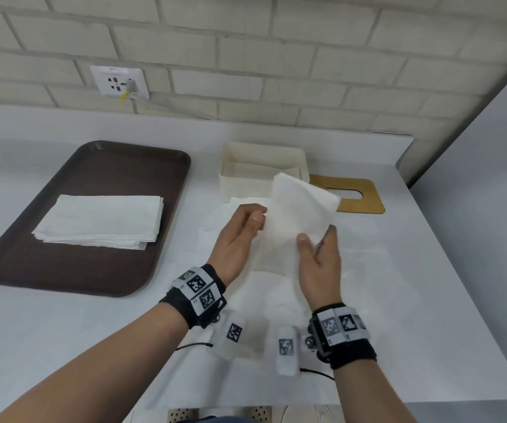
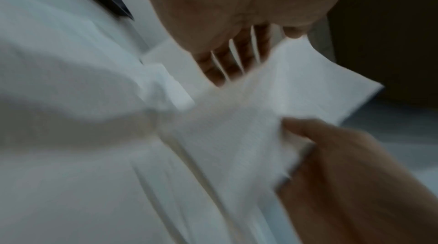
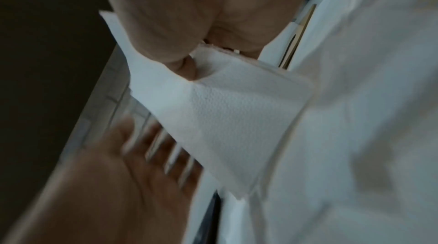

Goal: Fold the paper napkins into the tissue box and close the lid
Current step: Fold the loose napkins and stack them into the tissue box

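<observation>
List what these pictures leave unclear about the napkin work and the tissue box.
- Tissue box contents: head view, the lifted napkin covers its front right part.
- Left hand grip: its fingertips sit at the napkin's edge; both wrist views are blurred, so whether it pinches is unclear.
- Lid: its left end is hidden behind the napkin.
- Number of napkins in the stack on the tray: too small.

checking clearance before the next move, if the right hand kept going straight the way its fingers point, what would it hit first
The right hand, pinching the napkin, points up and away toward the wooden lid beside the open tissue box. The lid looks first in line, though the hand is raised, so depth is unclear.
</observation>
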Demonstrator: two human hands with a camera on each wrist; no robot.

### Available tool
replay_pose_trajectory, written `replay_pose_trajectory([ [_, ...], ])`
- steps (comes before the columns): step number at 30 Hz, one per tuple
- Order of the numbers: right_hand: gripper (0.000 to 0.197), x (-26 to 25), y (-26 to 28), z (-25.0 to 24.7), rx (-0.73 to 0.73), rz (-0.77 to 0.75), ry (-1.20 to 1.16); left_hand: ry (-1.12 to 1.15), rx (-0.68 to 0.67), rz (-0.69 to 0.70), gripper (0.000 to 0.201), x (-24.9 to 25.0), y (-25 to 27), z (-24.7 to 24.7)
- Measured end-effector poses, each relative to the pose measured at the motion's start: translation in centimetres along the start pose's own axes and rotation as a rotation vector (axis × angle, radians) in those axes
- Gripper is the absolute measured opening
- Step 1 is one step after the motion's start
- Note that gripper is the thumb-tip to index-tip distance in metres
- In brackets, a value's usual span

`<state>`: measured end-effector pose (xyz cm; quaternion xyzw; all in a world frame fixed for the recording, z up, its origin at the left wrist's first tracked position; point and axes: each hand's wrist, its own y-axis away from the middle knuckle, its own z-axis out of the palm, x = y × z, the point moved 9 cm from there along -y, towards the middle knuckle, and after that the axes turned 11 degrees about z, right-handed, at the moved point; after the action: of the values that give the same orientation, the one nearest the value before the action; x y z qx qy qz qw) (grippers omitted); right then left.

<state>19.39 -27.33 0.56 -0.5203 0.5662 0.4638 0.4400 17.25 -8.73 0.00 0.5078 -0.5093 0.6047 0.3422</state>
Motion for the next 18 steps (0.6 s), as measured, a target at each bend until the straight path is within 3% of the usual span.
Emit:
replay_pose_trajectory([
  [3,0.021,-1.2,-1.4,-3.3,0.101,-0.021,-0.011,-0.388,-0.043,-0.146,0.022,-3.8,-2.0,-3.5],
  [6,0.026,-2.9,-2.5,-6.7,0.172,-0.059,-0.03,-0.742,-0.193,-0.3,0.047,-7.6,-3.6,-5.3],
  [13,0.019,-4.6,-3.6,-10.4,0.183,-0.098,-0.014,-0.964,-0.203,-0.422,0.089,-9.2,-7.2,-3.8],
  [18,0.022,-5.2,-3.7,-10.1,0.137,-0.127,0.012,-0.96,-0.098,-0.489,0.08,-9.9,-8.1,-3.9],
])
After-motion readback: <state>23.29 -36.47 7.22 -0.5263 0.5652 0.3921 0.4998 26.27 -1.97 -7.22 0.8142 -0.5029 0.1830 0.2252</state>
